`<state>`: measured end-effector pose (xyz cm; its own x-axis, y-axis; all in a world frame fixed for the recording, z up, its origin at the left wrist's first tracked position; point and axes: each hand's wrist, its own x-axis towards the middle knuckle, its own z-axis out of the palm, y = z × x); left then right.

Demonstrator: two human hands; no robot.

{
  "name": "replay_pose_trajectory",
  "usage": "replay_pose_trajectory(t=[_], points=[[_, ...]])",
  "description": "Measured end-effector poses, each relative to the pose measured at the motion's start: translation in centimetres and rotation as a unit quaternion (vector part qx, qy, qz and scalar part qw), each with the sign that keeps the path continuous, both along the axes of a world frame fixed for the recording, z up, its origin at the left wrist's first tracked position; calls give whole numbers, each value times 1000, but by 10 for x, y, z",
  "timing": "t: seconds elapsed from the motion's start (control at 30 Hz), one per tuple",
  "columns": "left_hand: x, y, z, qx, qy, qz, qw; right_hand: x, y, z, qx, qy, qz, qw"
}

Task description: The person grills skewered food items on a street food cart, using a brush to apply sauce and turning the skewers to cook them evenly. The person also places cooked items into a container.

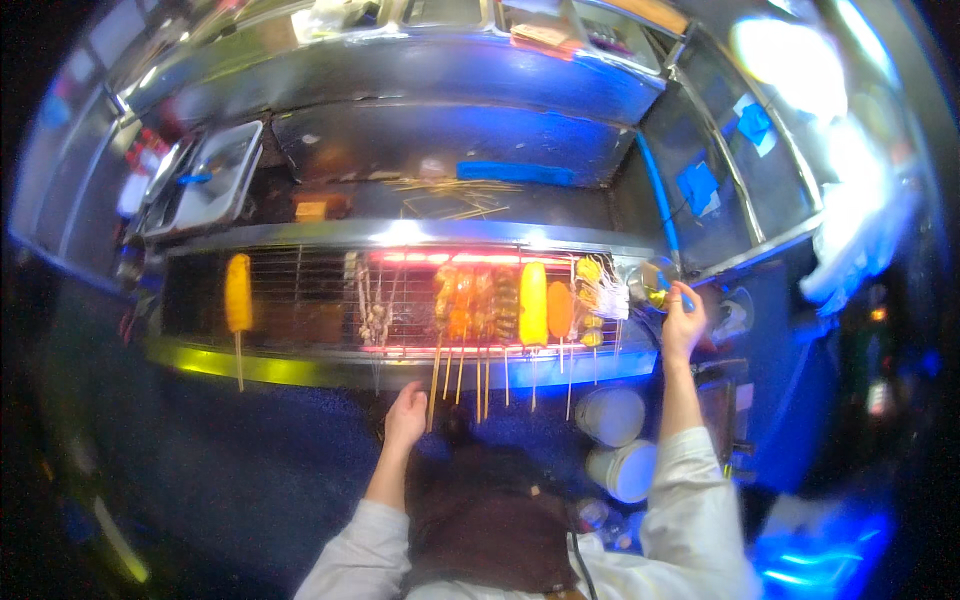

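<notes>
My right hand [683, 324] grips a small tool with a blue handle [688, 303], probably a brush. Its far end is at a small container [651, 283] beside the grill's right end. My left hand [407, 415] is at the front edge of the wire-rack grill [315, 300], close beside the wooden stick of a meat skewer [444, 289]; whether the fingers hold it is unclear. Rightward on the rack lie orange-red skewers [459, 315], a yellow corn-like skewer [533, 300], a flat orange piece [559, 309] and white enoki-like strands [609, 296]. Thin dark skewers [373, 307] lie further left.
Another yellow skewer [238, 292] rests at the grill's left end. Heating tubes [480, 259] glow red under the rack. Loose sticks [457, 196] are scattered behind it, near a white tray [221, 176]. Round tubs [630, 471] stand below, at the right.
</notes>
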<state>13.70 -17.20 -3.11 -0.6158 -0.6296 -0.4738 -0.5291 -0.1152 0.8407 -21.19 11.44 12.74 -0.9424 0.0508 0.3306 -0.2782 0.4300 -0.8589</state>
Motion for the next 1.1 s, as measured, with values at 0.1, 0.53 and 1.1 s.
replay_pose_trajectory(t=[0.1, 0.53, 1.1], points=[[-15, 6, -11, 239, 76, 61, 966, -27, 49, -6, 200, 60, -41, 977], [-17, 22, 64, -397, -37, 2, 917, -55, 93, -77, 360, 20, 27, 932], [-48, 41, -2, 238, 93, 90, 963, 203, -85, -53, 162, -351, 337, 859]])
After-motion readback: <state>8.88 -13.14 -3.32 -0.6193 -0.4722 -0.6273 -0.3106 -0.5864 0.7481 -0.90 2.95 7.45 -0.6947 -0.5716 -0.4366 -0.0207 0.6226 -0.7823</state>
